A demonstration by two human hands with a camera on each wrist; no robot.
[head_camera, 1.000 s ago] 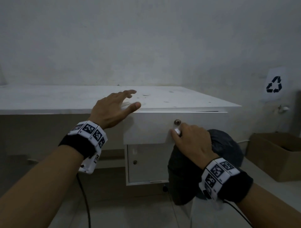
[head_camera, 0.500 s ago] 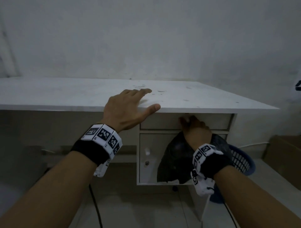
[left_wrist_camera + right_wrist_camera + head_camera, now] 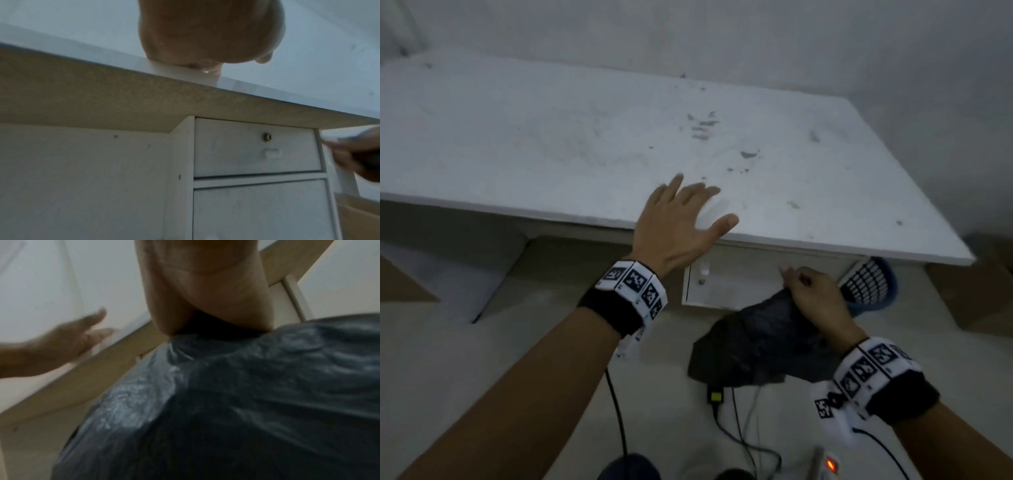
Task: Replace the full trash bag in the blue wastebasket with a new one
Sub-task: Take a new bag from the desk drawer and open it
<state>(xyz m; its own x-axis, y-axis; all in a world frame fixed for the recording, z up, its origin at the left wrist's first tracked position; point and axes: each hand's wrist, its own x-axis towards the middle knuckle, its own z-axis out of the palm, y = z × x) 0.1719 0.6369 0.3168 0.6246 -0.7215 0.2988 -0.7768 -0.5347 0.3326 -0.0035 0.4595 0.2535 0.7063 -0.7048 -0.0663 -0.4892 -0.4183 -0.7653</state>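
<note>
My right hand (image 3: 810, 296) grips the top of a black trash bag (image 3: 751, 344), which hangs limp in front of the white desk's drawer unit (image 3: 743, 274). In the right wrist view the crumpled black trash bag (image 3: 246, 402) fills the lower frame. My left hand (image 3: 683, 216) lies flat with straight fingers on the front edge of the desk top (image 3: 571, 137). The blue wastebasket (image 3: 871, 284) stands on the floor under the desk's right end, mostly hidden. The drawer (image 3: 255, 146) is closed, seen in the left wrist view.
Cardboard boxes sit on the floor at the right (image 3: 976, 291) and far left (image 3: 400, 284). Black cables (image 3: 726, 421) and a power strip with an orange light (image 3: 831, 465) lie on the floor near my feet. A wall runs behind the desk.
The drawer, pulled out a second ago, was pushed shut. My right hand has since drawn back from it with the bag. My view rose and tilted down over the desk.
</note>
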